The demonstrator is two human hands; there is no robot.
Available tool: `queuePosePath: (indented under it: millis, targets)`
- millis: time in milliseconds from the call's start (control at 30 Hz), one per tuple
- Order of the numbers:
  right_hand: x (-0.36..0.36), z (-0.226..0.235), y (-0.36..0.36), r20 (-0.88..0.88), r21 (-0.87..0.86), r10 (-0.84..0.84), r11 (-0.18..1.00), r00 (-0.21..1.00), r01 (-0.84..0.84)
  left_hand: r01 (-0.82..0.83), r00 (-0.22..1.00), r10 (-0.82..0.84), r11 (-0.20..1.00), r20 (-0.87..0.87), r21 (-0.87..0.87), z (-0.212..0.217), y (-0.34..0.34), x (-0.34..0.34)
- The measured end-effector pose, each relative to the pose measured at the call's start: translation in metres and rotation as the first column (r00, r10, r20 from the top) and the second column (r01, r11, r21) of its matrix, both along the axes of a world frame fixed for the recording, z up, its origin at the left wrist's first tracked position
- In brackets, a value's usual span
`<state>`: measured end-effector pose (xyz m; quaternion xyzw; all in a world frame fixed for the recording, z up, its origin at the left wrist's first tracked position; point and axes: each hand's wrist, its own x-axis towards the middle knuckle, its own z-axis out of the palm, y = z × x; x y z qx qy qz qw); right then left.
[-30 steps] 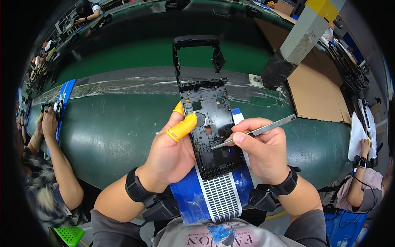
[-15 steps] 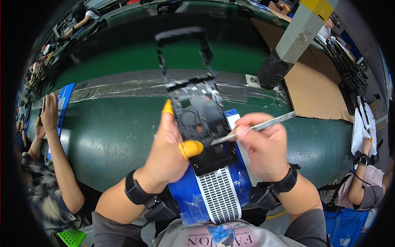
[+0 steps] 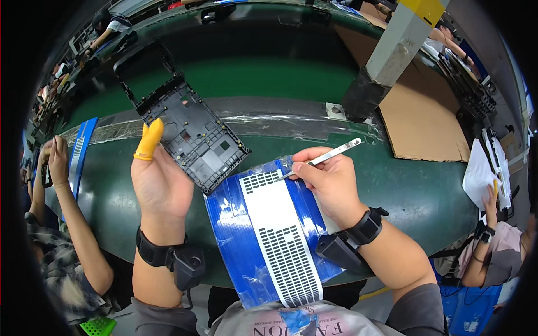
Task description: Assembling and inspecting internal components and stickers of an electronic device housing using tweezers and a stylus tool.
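Note:
My left hand (image 3: pixel 162 187), with yellow finger cots on it, grips a black plastic housing (image 3: pixel 196 140) by its left side. The housing is tilted, and its thin open frame points up and left. Its inner face, with ribs and cut-outs, is turned up. My right hand (image 3: pixel 333 187) pinches a pair of metal tweezers (image 3: pixel 341 149), whose tips are at the upper rows of a white sheet of small black stickers (image 3: pixel 272 208). That sheet lies on a blue board (image 3: pixel 227 229) in front of me; a band of its stickers is gone.
A green belt (image 3: pixel 269 75) runs beyond the taped dark ledge (image 3: pixel 263 123). Right of centre stands a grey post (image 3: pixel 386 61) beside a cardboard sheet (image 3: pixel 423 123). Co-workers' arms show at left (image 3: pixel 81 224) and right (image 3: pixel 482 246); a second blue board (image 3: pixel 82 145) lies at left.
My left hand has carried the housing left, away from the tweezers, and turned it. My right hand has shifted slightly left, with the tweezer tips now at the sticker sheet.

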<state>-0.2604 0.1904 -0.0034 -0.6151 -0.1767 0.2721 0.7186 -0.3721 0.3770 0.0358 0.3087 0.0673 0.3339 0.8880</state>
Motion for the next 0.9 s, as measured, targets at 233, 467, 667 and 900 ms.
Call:
queuePosePath:
  millis: [233, 467, 667, 900]
  targets:
    - [-0.001, 0.000, 0.001, -0.006, -0.010, -0.004, 1.000, 1.000, 0.004, 0.045, 0.999, -0.043, 0.997, 0.024, -0.068, -0.006, -0.005, 0.000]
    - [-0.002, 0.003, 0.001, -0.024, -0.020, 0.002, 1.000, 1.000, -0.002, 0.071, 0.997, -0.072, 0.991, 0.000, -0.109, -0.003, -0.012, 0.003]
    - [-0.002, 0.002, 0.002, -0.027, 0.003, 0.005, 1.000, 1.000, -0.005, 0.060, 0.998, -0.061, 0.997, -0.003, -0.055, -0.011, -0.006, 0.004]
    - [-0.005, 0.033, -0.023, -0.056, 0.225, 0.071, 0.973, 0.996, -0.057, 0.126, 0.991, -0.126, 0.992, -0.040, -0.004, -0.005, -0.023, 0.005]
